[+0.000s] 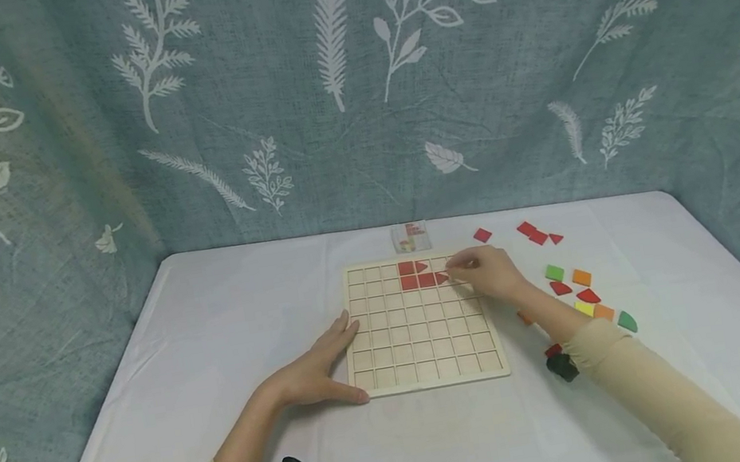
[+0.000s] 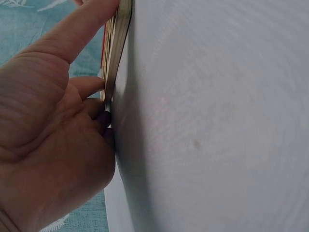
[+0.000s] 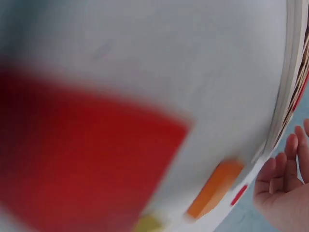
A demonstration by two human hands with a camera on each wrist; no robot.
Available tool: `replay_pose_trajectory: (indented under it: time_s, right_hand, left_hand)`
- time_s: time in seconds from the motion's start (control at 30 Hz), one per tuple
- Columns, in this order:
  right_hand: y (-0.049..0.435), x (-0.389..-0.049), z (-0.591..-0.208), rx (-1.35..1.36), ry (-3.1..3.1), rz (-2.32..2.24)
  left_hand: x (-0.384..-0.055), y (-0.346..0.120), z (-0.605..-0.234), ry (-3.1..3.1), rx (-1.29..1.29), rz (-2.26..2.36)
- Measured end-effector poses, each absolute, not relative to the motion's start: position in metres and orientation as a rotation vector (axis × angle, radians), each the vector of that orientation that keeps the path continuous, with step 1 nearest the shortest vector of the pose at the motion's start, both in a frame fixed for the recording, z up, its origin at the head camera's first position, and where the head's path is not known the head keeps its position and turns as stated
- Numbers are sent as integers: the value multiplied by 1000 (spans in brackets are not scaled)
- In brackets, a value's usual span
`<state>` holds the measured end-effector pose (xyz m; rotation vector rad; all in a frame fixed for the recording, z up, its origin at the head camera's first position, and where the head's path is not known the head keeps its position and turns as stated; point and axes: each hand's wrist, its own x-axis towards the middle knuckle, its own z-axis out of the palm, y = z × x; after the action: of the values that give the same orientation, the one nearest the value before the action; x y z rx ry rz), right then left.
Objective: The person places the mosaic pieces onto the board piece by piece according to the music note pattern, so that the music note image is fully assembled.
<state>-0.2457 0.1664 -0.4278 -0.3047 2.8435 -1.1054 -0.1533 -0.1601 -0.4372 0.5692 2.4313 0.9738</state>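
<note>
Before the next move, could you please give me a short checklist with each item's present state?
1. Left grip touching the board's left edge: ok.
2. Board lying on the white cloth: ok.
3. Right grip at the board's far right part: ok.
4. Piece held in the right grip: cannot tell from these views.
5. Red triangle beside those fingertips fully seated: cannot tell.
6. Loose pieces sorted by colour: not ok; green, orange and red ones lie mixed.
</note>
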Motion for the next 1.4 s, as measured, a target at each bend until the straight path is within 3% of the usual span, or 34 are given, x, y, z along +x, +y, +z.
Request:
replay_pose_trajectory:
  time_s: [0.37,0.67,1.03,1.4]
  right_hand:
    - [237,-256,-427,85,2886,-1206]
    - [274,-264,-430,217,2915,-1130]
    - [276,-263,-428,211,2978,-1055]
    - [245,-248,-425,202,2690,-1504]
  left_hand:
    - [-155,-160,-439,2434,564,966]
    - [-153,-160,-438,2422,571,975]
    - [-154,-160,-439,2423,585,980]
    - [-154,-162,-440,2429,596,985]
